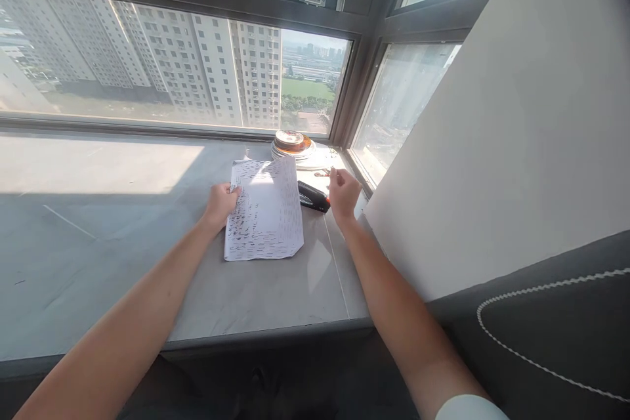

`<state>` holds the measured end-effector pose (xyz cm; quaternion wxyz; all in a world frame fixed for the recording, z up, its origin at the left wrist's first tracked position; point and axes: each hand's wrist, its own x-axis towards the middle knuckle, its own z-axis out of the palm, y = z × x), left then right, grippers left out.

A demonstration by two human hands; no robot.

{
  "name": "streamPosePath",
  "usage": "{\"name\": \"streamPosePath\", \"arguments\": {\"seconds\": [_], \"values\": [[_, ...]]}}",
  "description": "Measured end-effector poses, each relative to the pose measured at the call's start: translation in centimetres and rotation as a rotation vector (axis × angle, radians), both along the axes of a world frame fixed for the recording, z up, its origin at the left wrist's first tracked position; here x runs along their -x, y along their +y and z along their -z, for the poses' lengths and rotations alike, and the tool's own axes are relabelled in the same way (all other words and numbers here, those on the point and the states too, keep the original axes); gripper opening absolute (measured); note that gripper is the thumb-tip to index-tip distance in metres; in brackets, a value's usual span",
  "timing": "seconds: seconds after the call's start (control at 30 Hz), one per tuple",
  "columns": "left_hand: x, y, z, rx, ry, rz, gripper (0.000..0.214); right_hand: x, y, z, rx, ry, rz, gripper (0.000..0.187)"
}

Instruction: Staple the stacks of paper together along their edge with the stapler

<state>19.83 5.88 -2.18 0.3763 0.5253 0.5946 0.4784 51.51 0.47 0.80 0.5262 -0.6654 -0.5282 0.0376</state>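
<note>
My left hand (224,205) grips the left edge of a white paper (268,210), thumb on top. Short dark marks cover the paper's borders, and its lower right corner is cut or folded off. My right hand (343,191) is closed in a pinch to the right of the paper; whatever its fingers hold is too small to make out. Between the paper and that hand lies a black stapler-like tool (314,197) with a red part at its right end, partly covered by the paper. Small reddish-brown bits (322,174) lie just beyond my right fingers.
Stacked plates or round dishes (294,144) stand in the window corner behind the paper. The grey sill (147,236) stretches left, ending at a dark front edge. A slanted white wall (492,144) bounds the right, with a hanging bead chain (536,289) below it.
</note>
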Motion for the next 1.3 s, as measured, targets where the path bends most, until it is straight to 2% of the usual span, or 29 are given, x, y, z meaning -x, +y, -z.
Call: {"name": "streamPosePath", "arguments": {"seconds": [0.07, 0.17, 0.3, 0.43, 0.63, 0.7, 0.8, 0.87, 0.93, 1.0, 1.07, 1.17, 1.3], "values": [[0.2, 0.0, 0.0, 0.002, 0.038, -0.018, 0.022, -2.1, 1.0, 0.9, 0.087, -0.03, 0.116, 0.031], [0.5, 0.0, -0.1, 0.002, 0.122, -0.065, 0.021, -4.2, 2.3, 2.7, 0.248, -0.145, 0.064, 0.027], [1.4, 0.3, -0.6, 0.007, 0.279, -0.161, 0.026, -4.8, 3.4, 4.3, 0.291, -0.216, -0.012, 0.02], [2.2, 0.1, -1.3, 0.036, 0.471, -0.213, 0.026, -4.7, 3.6, 4.5, 0.313, -0.241, -0.016, 0.014], [1.6, -0.7, -1.4, 0.093, 0.673, -0.191, 0.013, -4.4, 3.6, 4.3, 0.339, -0.258, 0.01, 0.012], [1.4, -0.8, -1.4, 0.056, 0.739, -0.193, 0.023, -4.3, 3.6, 4.3, 0.362, -0.25, 0.043, 0.011], [1.3, -0.6, -1.3, -0.09, 0.87, -0.219, 0.047, -4.2, 3.7, 4.3, 0.341, -0.213, 0.074, 0.014], [1.2, -0.4, -1.1, -0.175, 0.923, -0.16, 0.053, -4.1, 3.9, 4.2, 0.259, -0.184, -0.003, 0.023], [1.0, -0.2, -0.8, -0.216, 0.958, 0.0, 0.053, -4.1, 4.1, 4.1, 0.204, -0.163, -0.132, 0.022], [0.7, -0.2, -0.4, -0.206, 0.995, 0.184, 0.057, -4.1, 4.2, 4.1, 0.227, -0.148, -0.213, 0.013], [0.4, -0.3, -0.1, -0.17, 1.035, 0.316, 0.064, -4.3, 4.2, 4.1, 0.266, -0.12, -0.214, 0.007], [0.2, -0.7, -0.3, -0.158, 1.082, 0.394, 0.068, -4.7, 4.1, 4.3, 0.266, -0.059, -0.159, 0.005], [-0.1, -1.4, -1.3, -0.19, 1.122, 0.398, 0.066, -5.0, 4.0, 4.3, 0.216, 0.084, -0.105, 0.004]]}}
